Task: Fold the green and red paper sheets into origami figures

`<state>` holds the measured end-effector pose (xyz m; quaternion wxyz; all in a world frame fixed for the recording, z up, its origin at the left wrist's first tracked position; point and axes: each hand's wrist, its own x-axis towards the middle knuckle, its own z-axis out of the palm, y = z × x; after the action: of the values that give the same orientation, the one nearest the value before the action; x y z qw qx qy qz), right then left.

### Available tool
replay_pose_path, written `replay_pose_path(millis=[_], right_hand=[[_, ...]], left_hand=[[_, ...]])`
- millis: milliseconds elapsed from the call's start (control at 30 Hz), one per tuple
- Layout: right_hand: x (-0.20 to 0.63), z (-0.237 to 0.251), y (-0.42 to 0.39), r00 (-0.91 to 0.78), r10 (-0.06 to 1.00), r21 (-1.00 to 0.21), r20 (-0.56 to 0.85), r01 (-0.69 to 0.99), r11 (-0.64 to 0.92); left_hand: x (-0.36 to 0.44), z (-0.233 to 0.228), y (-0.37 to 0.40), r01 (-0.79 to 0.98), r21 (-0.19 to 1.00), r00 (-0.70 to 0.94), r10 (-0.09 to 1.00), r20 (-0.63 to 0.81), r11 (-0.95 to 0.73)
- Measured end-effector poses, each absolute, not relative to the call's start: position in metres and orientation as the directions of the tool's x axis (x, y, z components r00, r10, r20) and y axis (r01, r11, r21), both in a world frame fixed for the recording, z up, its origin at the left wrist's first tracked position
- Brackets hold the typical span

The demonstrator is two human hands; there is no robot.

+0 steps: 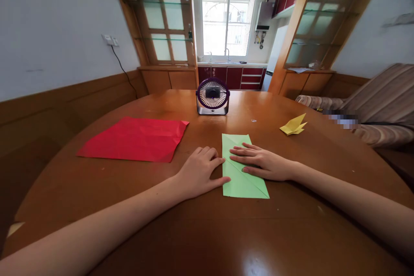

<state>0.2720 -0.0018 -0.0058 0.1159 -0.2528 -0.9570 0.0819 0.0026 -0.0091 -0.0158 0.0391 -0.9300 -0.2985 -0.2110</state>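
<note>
A folded sheet of green paper (241,185) lies on the wooden table in front of me, with a diagonal crease running across it. My right hand (261,161) rests flat on its right side, fingers stretched out and pointing left. At the paper's left edge is my left hand (202,170); its thumb and index finger touch the edge, apart from each other, while the other fingers are curled on the table. Left of that hand lies a sheet of red paper (136,140) with faint creases. Off to the right sits a small folded yellow paper figure (293,125).
A small purple desk fan (212,95) stands on the far side of the round-edged table (194,241). Beyond the right edge is a striped sofa (381,99). A black cable (121,67) hangs from a wall socket at the left. Kitchen cabinets are behind.
</note>
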Motion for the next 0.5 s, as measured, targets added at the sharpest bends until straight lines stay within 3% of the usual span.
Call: replay_pose_path(millis=[500], right_hand=[[0.2804, -0.006, -0.0016, -0.837, 0.524, -0.269, 0.156, 0.475, 0.838]], left_hand=[[0.0036, -0.0143, -0.0103, 0.584, 0.08, 0.714, 0.559, 0.421, -0.808]])
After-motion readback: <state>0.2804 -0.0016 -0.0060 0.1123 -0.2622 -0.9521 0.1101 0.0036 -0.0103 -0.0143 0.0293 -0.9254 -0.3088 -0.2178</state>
